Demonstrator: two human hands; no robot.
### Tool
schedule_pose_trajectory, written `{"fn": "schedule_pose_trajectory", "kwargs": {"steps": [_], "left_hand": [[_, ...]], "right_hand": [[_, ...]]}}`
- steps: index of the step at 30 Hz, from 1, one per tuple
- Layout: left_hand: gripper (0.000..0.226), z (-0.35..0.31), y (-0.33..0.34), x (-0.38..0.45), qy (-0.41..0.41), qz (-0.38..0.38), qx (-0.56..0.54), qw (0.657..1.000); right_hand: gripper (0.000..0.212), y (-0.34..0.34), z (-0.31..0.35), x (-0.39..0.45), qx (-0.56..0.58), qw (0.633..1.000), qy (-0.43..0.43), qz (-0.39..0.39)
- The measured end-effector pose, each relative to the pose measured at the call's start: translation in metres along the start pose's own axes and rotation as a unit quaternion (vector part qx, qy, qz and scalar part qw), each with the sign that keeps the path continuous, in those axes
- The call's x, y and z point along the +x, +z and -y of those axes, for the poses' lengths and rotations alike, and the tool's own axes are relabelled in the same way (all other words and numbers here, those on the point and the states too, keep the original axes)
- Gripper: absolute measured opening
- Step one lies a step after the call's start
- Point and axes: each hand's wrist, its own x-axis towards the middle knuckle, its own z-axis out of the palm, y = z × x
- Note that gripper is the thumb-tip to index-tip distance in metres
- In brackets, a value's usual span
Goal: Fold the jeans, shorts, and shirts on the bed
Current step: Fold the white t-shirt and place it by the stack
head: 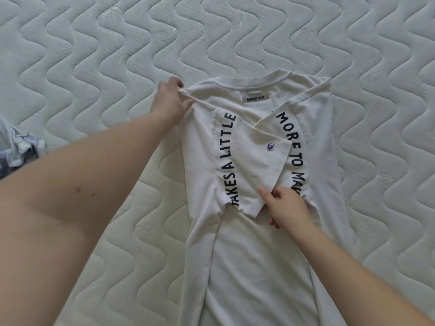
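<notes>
A cream cotton T-shirt with black curved lettering (247,255) lies mid-mattress, both sleeves folded inward, hem cut off at 6 o'clock. The left hand (170,100) pinches its shoulder fold at 10 o'clock. The right hand (286,205) pinches the folded sleeve's edge, hiding some lettering. A crumpled blue-white garment pile (16,149) is cropped at 9 o'clock on the white quilted mattress (94,55).

Quilted bed (94,55) — shirt (247,255), crumpled clothes (16,149)
</notes>
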Motion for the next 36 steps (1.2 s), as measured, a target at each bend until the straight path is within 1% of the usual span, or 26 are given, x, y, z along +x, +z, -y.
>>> {"fn": "schedule_pose_trajectory", "kwargs": {"steps": [1, 3, 4, 6, 8, 10, 11, 13, 15, 18, 19, 21, 22, 23, 24, 26, 27, 29, 30, 33, 35, 36], "left_hand": [[0.047, 0.003, 0.003, -0.013, -0.014, -0.018, -0.029, 0.999], [0.049, 0.012, 0.011, -0.045, -0.046, -0.043, -0.079, 0.995], [0.049, 0.019, 0.016, -0.064, -0.058, -0.049, -0.100, 0.992], [0.047, 0.033, 0.026, -0.103, -0.078, -0.047, -0.129, 0.987], [0.037, 0.045, 0.038, -0.139, -0.101, -0.013, -0.141, 0.985], [0.026, 0.054, 0.051, -0.171, -0.123, 0.031, -0.159, 0.979], [0.022, 0.057, 0.057, -0.185, -0.132, 0.042, -0.161, 0.977], [0.018, 0.064, 0.068, -0.208, -0.150, 0.052, -0.155, 0.975], [0.023, 0.070, 0.075, -0.225, -0.180, 0.075, -0.173, 0.965], [0.031, 0.078, 0.081, -0.245, -0.207, 0.121, -0.223, 0.945], [0.033, 0.079, 0.081, -0.251, -0.215, 0.129, -0.254, 0.934], [0.039, 0.080, 0.081, -0.261, -0.238, 0.137, -0.315, 0.909], [0.040, 0.081, 0.080, -0.265, -0.249, 0.137, -0.333, 0.899], [0.039, 0.081, 0.080, -0.270, -0.257, 0.135, -0.343, 0.893], [0.036, 0.081, 0.081, -0.274, -0.260, 0.132, -0.348, 0.891], [0.027, 0.083, 0.084, -0.283, -0.254, 0.119, -0.320, 0.905], [0.025, 0.084, 0.085, -0.289, -0.251, 0.116, -0.298, 0.914], [0.024, 0.086, 0.087, -0.302, -0.250, 0.117, -0.277, 0.920], [0.025, 0.087, 0.089, -0.310, -0.252, 0.123, -0.273, 0.920], [0.026, 0.087, 0.092, -0.336, -0.259, 0.140, -0.263, 0.919], [0.026, 0.086, 0.096, -0.354, -0.267, 0.148, -0.264, 0.915], [0.029, 0.084, 0.099, -0.362, -0.277, 0.153, -0.271, 0.909]], "right_hand": [[0.052, 0.002, 0.000, -0.003, -0.010, 1.000, 0.019, 0.003], [0.063, 0.011, -0.001, -0.013, -0.003, 0.996, 0.067, 0.054], [0.063, 0.017, -0.002, -0.019, 0.025, 0.992, 0.089, 0.086], [0.056, 0.033, -0.006, -0.034, 0.071, 0.984, 0.105, 0.128], [0.041, 0.052, -0.009, -0.046, 0.138, 0.976, 0.082, 0.147], [0.027, 0.071, -0.003, -0.057, 0.221, 0.964, 0.044, 0.138], [0.025, 0.079, 0.003, -0.060, 0.242, 0.961, 0.030, 0.128], [0.028, 0.090, 0.017, -0.062, 0.257, 0.958, 0.015, 0.124], [0.031, 0.098, 0.027, -0.061, 0.251, 0.959, 0.004, 0.133], [0.032, 0.103, 0.032, -0.060, 0.190, 0.969, -0.008, 0.160], [0.029, 0.104, 0.031, -0.062, 0.200, 0.964, -0.005, 0.177], [0.018, 0.106, 0.025, -0.070, 0.246, 0.942, 0.012, 0.227], [0.016, 0.108, 0.019, -0.075, 0.252, 0.935, 0.016, 0.249], [0.018, 0.111, 0.011, -0.080, 0.247, 0.931, 0.019, 0.267], [0.024, 0.115, 0.003, -0.085, 0.240, 0.928, 0.025, 0.284], [0.029, 0.123, -0.009, -0.095, 0.239, 0.920, 0.039, 0.308], [0.026, 0.126, -0.015, -0.099, 0.249, 0.914, 0.049, 0.316], [0.020, 0.129, -0.024, -0.105, 0.268, 0.902, 0.069, 0.332], [0.020, 0.129, -0.027, -0.108, 0.269, 0.899, 0.077, 0.336], [0.032, 0.126, -0.038, -0.118, 0.245, 0.906, 0.080, 0.336], [0.031, 0.122, -0.044, -0.127, 0.244, 0.901, 0.064, 0.352], [0.028, 0.119, -0.045, -0.132, 0.237, 0.894, 0.058, 0.376]]}}
